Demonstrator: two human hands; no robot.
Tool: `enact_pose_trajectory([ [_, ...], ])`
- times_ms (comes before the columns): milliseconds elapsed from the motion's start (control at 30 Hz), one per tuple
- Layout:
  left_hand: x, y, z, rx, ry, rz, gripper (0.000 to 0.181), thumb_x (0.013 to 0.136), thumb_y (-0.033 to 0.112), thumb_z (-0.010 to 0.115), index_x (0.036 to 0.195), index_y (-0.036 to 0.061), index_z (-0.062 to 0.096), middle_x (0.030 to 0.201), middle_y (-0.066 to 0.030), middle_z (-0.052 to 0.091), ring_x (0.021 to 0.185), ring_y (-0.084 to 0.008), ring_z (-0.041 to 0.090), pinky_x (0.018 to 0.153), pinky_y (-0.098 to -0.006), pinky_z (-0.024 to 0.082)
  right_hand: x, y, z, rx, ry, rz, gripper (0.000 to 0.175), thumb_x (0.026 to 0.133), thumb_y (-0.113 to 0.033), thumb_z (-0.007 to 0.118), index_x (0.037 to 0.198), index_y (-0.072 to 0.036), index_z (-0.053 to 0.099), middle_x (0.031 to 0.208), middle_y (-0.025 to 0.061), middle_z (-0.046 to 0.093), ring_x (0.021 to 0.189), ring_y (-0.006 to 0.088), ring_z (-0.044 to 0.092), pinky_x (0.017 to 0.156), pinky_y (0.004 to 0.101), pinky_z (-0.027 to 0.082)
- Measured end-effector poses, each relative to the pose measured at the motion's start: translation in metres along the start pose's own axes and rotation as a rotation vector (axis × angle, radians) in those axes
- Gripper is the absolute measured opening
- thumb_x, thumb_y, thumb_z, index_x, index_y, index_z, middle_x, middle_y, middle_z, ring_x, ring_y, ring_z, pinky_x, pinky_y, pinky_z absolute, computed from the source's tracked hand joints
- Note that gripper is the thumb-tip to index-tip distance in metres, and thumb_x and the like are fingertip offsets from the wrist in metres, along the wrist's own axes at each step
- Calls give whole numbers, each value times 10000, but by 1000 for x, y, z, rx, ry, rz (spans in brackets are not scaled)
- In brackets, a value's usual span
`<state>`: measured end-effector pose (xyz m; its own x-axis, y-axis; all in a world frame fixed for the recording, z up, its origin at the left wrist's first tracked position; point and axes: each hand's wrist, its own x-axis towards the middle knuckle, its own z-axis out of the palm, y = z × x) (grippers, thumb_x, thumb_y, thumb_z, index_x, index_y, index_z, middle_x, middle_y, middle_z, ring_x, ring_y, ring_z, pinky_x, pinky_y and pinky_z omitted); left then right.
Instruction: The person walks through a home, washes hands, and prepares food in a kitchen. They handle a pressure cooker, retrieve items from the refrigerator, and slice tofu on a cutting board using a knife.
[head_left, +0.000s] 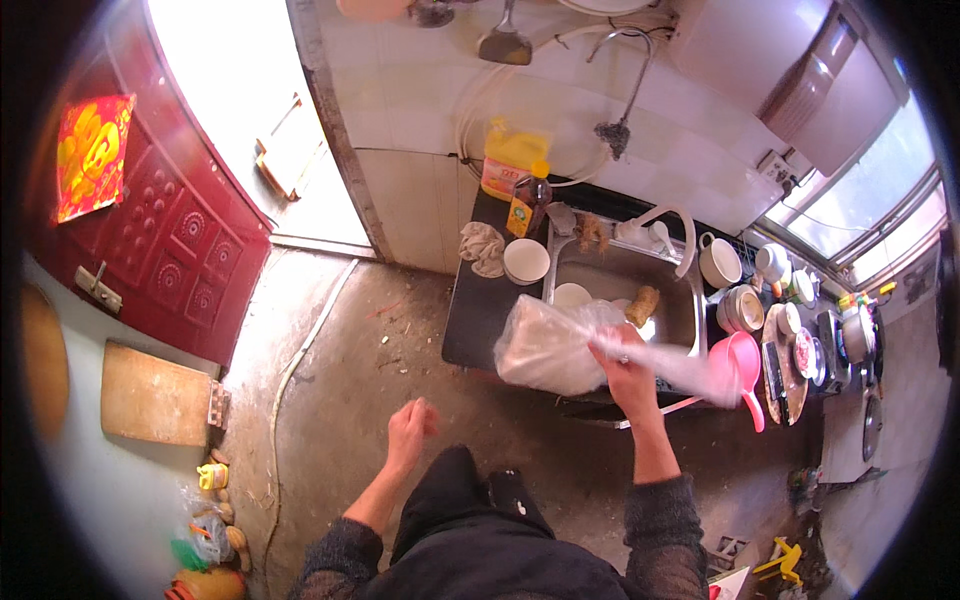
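My right hand (627, 369) grips the gathered neck of a translucent plastic bag (541, 346) over the front edge of the sink. The bag's bulging end hangs to the left with something pale inside that I cannot make out; its blurred loose end trails right. My left hand (412, 429) is over the floor, fingers curled and partly blurred, with nothing visible in it. Behind the bag, the metal sink (596, 270) holds a brown cylindrical thing (642, 306) and a pale bowl (572, 295). A white bowl (526, 261) and a crumpled cloth (482, 249) are on the dark counter.
A pink dipper (738, 361) lies right of the sink, beside a round wooden board (796, 390) bearing a cleaver. An oil bottle (529, 201) and a yellow jug (513, 156) stand at the counter's back. A hose (300, 352) crosses the floor towards the open red door (172, 202).
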<state>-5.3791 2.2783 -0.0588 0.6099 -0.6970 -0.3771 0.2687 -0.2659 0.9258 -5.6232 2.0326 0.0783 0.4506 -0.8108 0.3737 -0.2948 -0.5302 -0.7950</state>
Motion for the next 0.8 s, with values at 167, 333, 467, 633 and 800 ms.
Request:
enact_pose_trajectory([
  [167,104,59,81,153,-103,307,454,888,308,721,1184,-9,586,1046,-99,671,933,-163,641,820,-302,518,-39,-31,-41,-480,-8,-153,152,884,-98,668,1027,-50,664,1002,70,611,1009,235,576,875,338,452],
  [333,245,85,160,282,-132,513,825,764,340,830,1380,-31,424,1324,-190,548,1224,-288,541,1032,-382,425,-113,15,-41,652,479,629,223,960,-149,609,1156,-49,573,1143,68,624,1033,188,608,870,314,503],
  [467,326,89,215,444,-24,560,997,711,324,859,1458,-42,310,1449,-228,422,1349,-333,421,1118,-396,335,-129,6,-40,715,956,809,247,950,-131,603,1173,-41,548,1074,71,622,954,180,627,809,325,530],
  [633,341,125,265,430,57,508,970,665,266,884,1416,-18,339,1357,-211,500,1273,-353,495,1066,-425,394,-141,-7,-32,584,1092,715,286,942,-204,565,1178,-43,539,1014,54,581,904,173,610,797,339,528],
  [800,350,140,267,361,12,553,801,667,220,862,1294,27,402,1221,-189,603,1136,-353,609,947,-405,494,-129,-30,-18,619,1169,741,296,962,-266,562,1177,-63,547,1054,51,564,926,162,586,820,316,502],
])
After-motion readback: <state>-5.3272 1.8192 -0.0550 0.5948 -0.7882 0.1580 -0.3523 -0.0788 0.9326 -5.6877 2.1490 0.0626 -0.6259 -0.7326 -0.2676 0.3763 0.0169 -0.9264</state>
